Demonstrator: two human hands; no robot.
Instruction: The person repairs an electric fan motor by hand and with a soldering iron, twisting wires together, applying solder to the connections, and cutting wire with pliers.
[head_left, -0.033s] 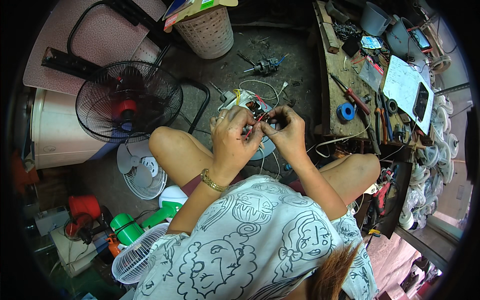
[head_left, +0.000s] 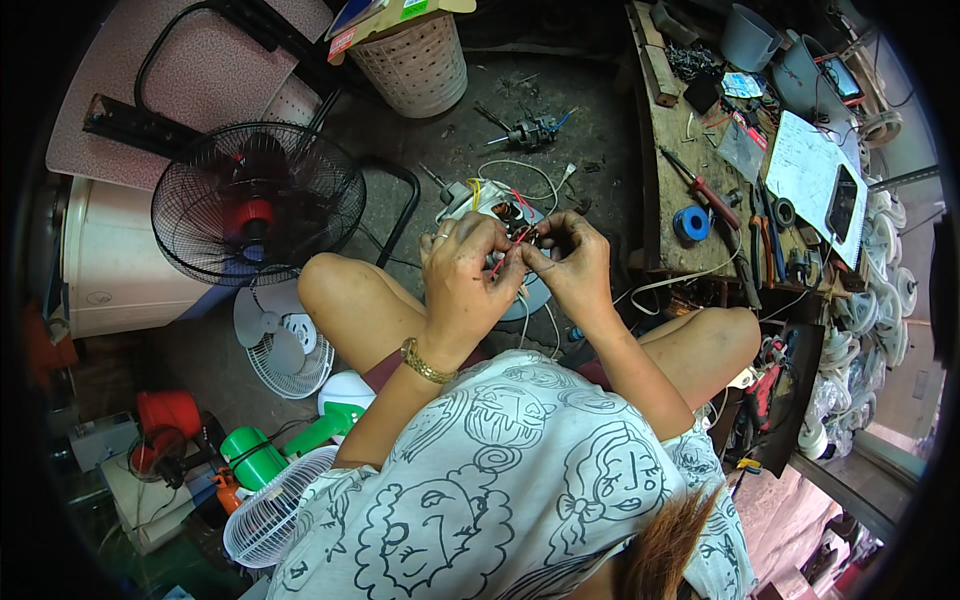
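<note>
In front of my knees sits a white fan motor housing (head_left: pixel 460 208) with copper windings, several coloured wires and a pale cord. My left hand (head_left: pixel 462 262), with a gold bracelet on its wrist, pinches a thin red wire (head_left: pixel 496 267) between thumb and fingers. Close against it, my right hand (head_left: pixel 575 262) is closed in a pinch at the wire ends. The exact point between its fingertips is too small to make out. Beneath both hands shows a grey-blue rounded base (head_left: pixel 537 297).
Another stripped motor (head_left: pixel 530 132) lies on the floor ahead. A black fan cage (head_left: pixel 258 205) stands at left. The wooden bench (head_left: pixel 672 150) at right holds a screwdriver (head_left: pixel 712 200), blue tape (head_left: pixel 690 224), pliers and a phone (head_left: pixel 842 202). A perforated basket (head_left: pixel 412 70) stands far ahead.
</note>
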